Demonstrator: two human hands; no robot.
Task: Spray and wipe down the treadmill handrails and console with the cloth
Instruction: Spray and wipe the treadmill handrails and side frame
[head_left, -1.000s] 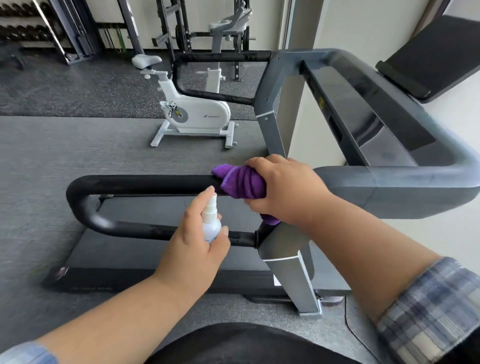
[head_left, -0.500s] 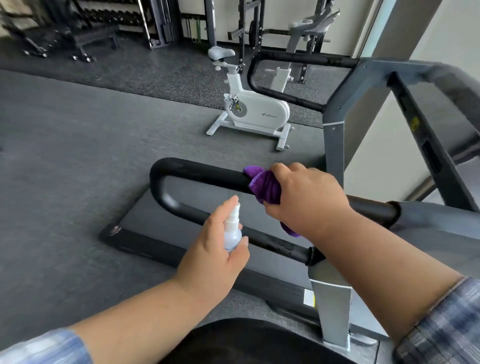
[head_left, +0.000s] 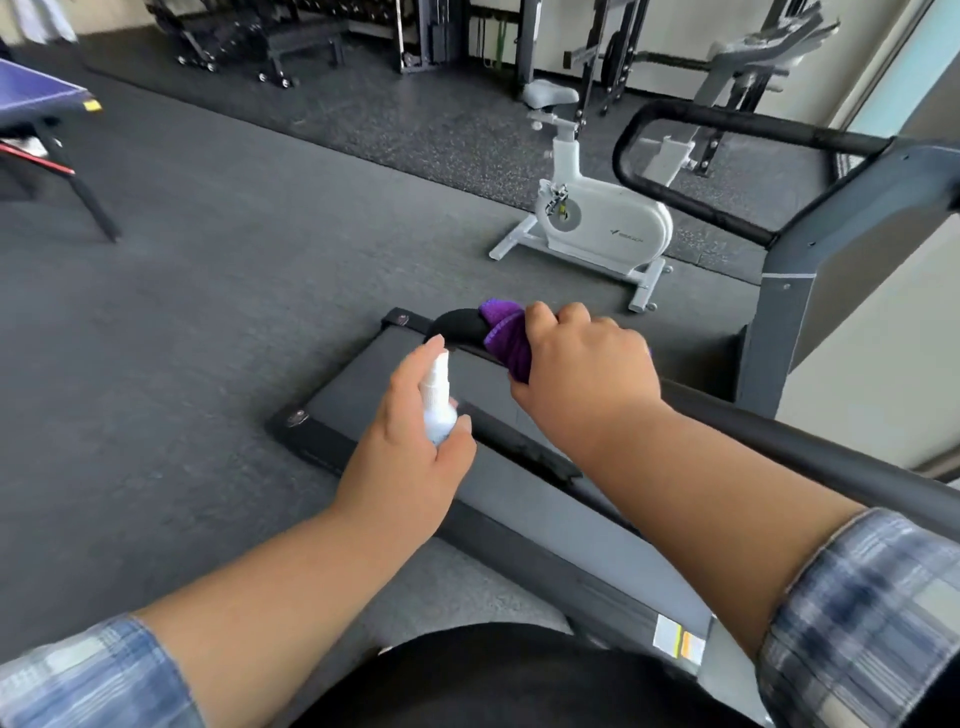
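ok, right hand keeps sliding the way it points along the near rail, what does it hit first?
Probably the rounded black end of the handrail. The right hand grips the purple cloth just short of that bend. Beyond it, only the treadmill deck and floor lie below; depth is uncertain.

Two hands in view: left hand (head_left: 410, 457) and right hand (head_left: 582, 374). Two plaid sleeves, one per forearm: left sleeve (head_left: 88, 680), right sleeve (head_left: 862, 618). One spray bottle (head_left: 438, 402), small and pale. One purple cloth (head_left: 506, 340). One treadmill (head_left: 519, 499), with two black handrails: near handrail (head_left: 810, 441) and far handrail (head_left: 727, 124). Two grey uprights, only one seen whole: far upright (head_left: 779, 312). Two round bolts on the deck's end corners: one bolt (head_left: 297, 417), another bolt (head_left: 401, 319). One white exercise bike (head_left: 602, 218). One blue-topped table (head_left: 36, 93) at the left edge. Several racks along the back wall, too blurred for a count.
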